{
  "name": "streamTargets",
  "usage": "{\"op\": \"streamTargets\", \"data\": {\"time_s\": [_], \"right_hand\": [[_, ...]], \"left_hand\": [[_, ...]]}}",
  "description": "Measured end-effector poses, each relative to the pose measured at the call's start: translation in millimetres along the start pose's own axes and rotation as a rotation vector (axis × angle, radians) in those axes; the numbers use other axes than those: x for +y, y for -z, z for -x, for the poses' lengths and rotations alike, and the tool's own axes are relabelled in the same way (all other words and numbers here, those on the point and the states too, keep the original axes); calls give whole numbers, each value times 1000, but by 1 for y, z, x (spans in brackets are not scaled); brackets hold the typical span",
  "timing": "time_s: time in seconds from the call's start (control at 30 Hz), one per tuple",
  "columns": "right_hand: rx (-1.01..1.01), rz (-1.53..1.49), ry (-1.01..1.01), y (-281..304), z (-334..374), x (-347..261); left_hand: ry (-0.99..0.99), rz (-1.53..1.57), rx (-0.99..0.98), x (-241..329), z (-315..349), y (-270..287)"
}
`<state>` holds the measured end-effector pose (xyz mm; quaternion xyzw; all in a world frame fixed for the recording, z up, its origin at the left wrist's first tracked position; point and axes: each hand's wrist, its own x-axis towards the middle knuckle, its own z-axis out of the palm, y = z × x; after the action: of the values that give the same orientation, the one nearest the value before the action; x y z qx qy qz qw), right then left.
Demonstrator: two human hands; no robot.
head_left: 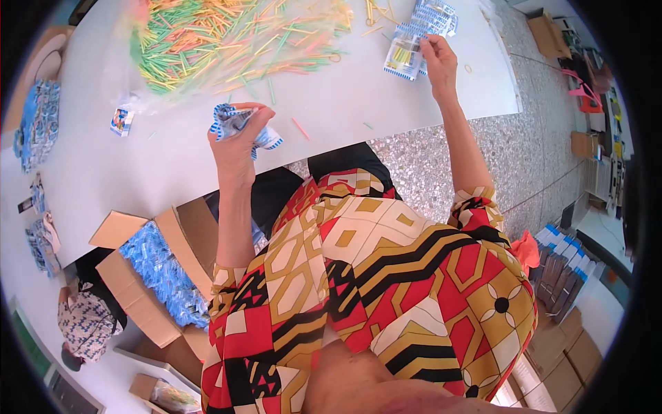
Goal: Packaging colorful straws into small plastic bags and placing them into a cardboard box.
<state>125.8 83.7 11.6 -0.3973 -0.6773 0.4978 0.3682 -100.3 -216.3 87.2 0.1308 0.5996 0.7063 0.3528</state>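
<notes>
My left hand [238, 155] is closed round a crumpled blue-and-white plastic packet [226, 121], held over the front edge of the table. The packet's mouth gapes a little, and part of it pokes out past my fingers. Farther right, my right hand [443, 67] pinches the edge of another blue-and-white packet [402, 56] with a clear window. Yellow-green pieces show through that window. More such packets [436, 16] lie just beyond it, overlapping. A large clear plastic bag [269, 52] of thin green, yellow, orange and pink sticks is spread out between and beyond my hands.
Loose sticks [300, 128] dot the white table [331, 103]. A small printed packet [121, 121] lies at the left. An open cardboard box [131, 293] full of blue packets stands below the table's left side. Another person [88, 319] is at the far left. Stacked cartons [572, 352] stand at the right.
</notes>
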Motion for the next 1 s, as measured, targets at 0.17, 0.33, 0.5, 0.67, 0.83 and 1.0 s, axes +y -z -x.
{"op": "streamTargets", "data": {"time_s": [0.17,0.33,0.5,0.67,0.83,1.0], "right_hand": [[295,579,422,8,-5,2],[-56,350,407,-60,27,-76],[-695,91,436,-131,73,-138],[-773,36,537,-158,77,-143],[-782,80,472,-159,67,-148],[-798,100,483,-158,59,-149]], "left_hand": [[5,13,14,-4,-1,-7],[-31,3,-81,-10,-2,-5],[-27,-22,-95,-12,1,-4],[-41,36,-96,-11,5,0],[3,128,-140,-3,8,3],[40,285,-118,1,9,4]]}}
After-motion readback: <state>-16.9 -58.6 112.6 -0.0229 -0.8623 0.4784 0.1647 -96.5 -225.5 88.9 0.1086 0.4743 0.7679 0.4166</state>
